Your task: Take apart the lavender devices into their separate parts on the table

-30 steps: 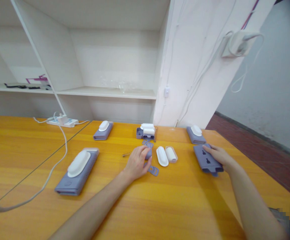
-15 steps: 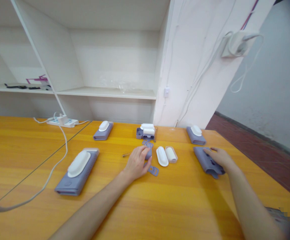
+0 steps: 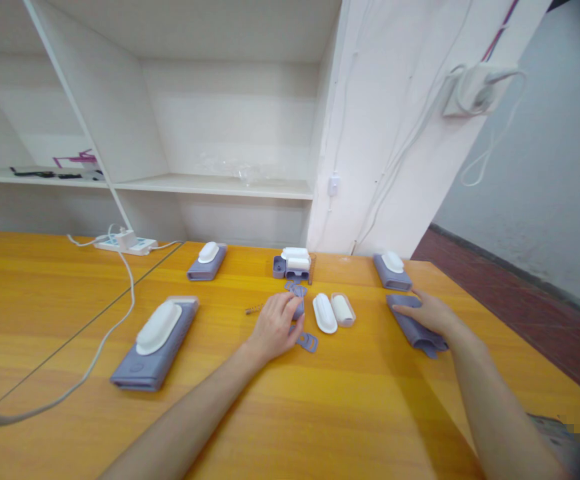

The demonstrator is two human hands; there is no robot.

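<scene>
My right hand (image 3: 427, 312) grips a flat purple plastic housing (image 3: 413, 329) at the right of the orange table (image 3: 290, 413); the housing is tilted up on its edge. My left hand (image 3: 274, 325) rests mid-table with its fingers curled on a small purple part (image 3: 299, 308). A thin purple plate (image 3: 308, 342) lies just right of that hand. Beside it sit a white oval cap (image 3: 324, 312) and a white piece in a clear tray (image 3: 343, 309).
A purple unit with a white cap (image 3: 157, 340) lies at the left, two smaller ones (image 3: 207, 261) (image 3: 393, 270) and a parts cluster (image 3: 294, 263) near the wall. A white power strip (image 3: 125, 243) and its cable (image 3: 115, 320) cross the left side. White shelves stand behind.
My right hand has tipped the purple housing from lying flat up onto its edge, and has slid over its top. My left hand has stayed in place.
</scene>
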